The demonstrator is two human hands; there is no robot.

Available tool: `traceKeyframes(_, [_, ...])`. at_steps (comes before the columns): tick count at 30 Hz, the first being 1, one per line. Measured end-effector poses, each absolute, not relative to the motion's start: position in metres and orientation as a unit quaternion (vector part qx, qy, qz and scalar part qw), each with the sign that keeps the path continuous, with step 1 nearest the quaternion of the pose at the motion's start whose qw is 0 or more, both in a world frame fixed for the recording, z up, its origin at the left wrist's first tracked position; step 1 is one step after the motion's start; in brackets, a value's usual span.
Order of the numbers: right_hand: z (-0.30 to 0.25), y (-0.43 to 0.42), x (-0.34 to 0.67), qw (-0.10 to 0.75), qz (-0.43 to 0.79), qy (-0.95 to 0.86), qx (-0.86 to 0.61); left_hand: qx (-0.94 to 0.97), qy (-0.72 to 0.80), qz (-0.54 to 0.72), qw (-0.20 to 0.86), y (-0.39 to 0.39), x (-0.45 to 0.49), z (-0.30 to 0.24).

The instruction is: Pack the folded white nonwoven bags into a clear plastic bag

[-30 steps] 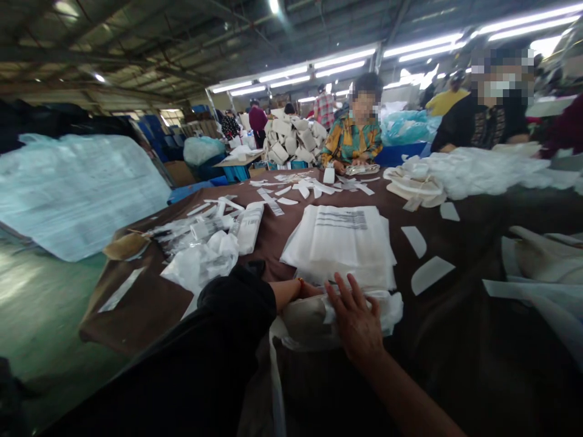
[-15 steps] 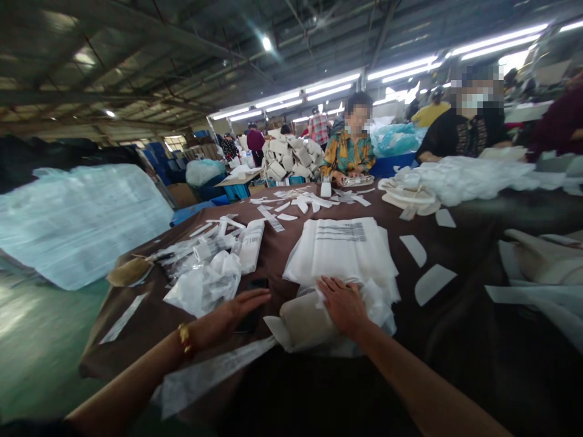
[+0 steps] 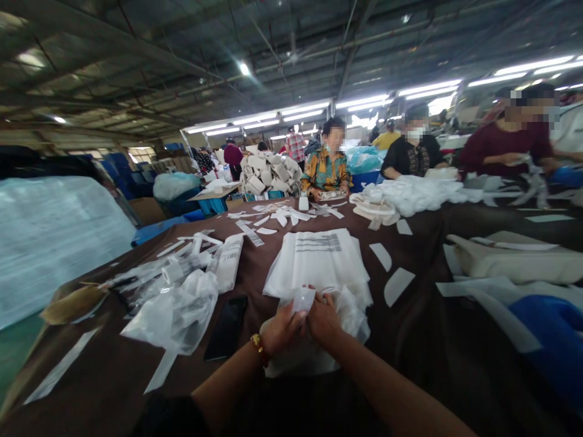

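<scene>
Left hand [image 3: 283,329] and right hand [image 3: 324,323]: narrow, both pinching one smooth white piece [image 3: 304,299].
Crinkled bag [image 3: 356,314]: translucent — contents hidden partly.
Printed stack [image 3: 317,258]: flat, filmy.

1) I can see a dark phone [image 3: 226,328] lying flat
2) Far left, I have a large bale [image 3: 59,237] in pale wrapping
3) I make out a co-worker in a patterned shirt [image 3: 325,172], with a masked person in black [image 3: 413,156] further right
4) Farther back rises a heap of pale pieces [image 3: 268,174]
5) My feed shows lit tube lights [image 3: 430,89] under a dark roof [image 3: 159,48]
6) Something blue [image 3: 549,337], lower right, is too blurred to name
</scene>
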State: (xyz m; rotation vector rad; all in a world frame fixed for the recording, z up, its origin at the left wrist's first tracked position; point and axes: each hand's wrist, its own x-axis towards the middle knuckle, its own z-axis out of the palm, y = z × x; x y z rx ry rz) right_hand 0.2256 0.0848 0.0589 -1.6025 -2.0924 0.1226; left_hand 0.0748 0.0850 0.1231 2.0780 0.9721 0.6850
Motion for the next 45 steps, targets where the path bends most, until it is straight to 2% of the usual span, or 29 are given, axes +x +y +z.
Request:
traceKeyframes(2, [0.050,0.083,0.224,0.287,0.025,-0.759,-0.584,0.808,0.364,0.255,0.387,0.100,0.094,0.112])
traceKeyframes(6, [0.038,0.071,0.217,0.396,-0.091,-0.693,-0.596,0.781,0.384,0.257,0.420,0.111,0.097,0.096])
traceKeyframes(9, [0.034,0.059,0.207,0.450,-0.116,-0.660,-0.590,0.754,0.412,0.283,0.427,0.116,0.092,0.093])
traceKeyframes(14, [0.019,0.052,0.187,0.511,-0.161,-0.690,-0.487,0.761,0.402,0.229,0.456,0.127,0.101,0.090])
traceKeyframes(16, [0.013,0.052,0.184,0.510,-0.177,-0.692,-0.479,0.765,0.400,0.219,0.455,0.130,0.105,0.085])
traceKeyframes(21, [0.004,0.050,0.190,0.443,-0.160,-0.741,-0.478,0.747,0.456,0.250,0.414,0.134,0.106,0.063])
traceKeyframes(25, [-0.004,0.045,0.192,0.440,-0.171,-0.749,-0.464,0.726,0.506,0.273,0.377,0.138,0.110,0.050])
traceKeyframes(30, [0.009,0.028,0.201,0.425,-0.096,-0.772,-0.463,0.723,0.513,0.267,0.379,0.132,0.130,0.055])
traceKeyframes(34, [0.040,-0.030,0.274,0.516,-0.162,-0.730,-0.418,0.751,0.482,0.231,0.388,0.115,0.142,0.054])
traceKeyframes(37, [0.070,-0.108,0.367,0.498,-0.183,-0.586,-0.613,0.755,0.494,0.214,0.373,0.122,0.145,0.039])
traceKeyframes(40, [0.091,-0.179,0.462,0.483,-0.246,-0.261,-0.799,0.766,0.486,0.196,0.371,0.130,0.149,0.023])
traceKeyframes(42, [0.094,-0.199,0.513,0.516,-0.178,-0.171,-0.820,0.769,0.483,0.207,0.365,0.130,0.149,0.017])
traceKeyframes(45, [0.090,-0.189,0.553,0.581,-0.009,-0.166,-0.797,0.778,0.470,0.232,0.347,0.130,0.146,0.002])
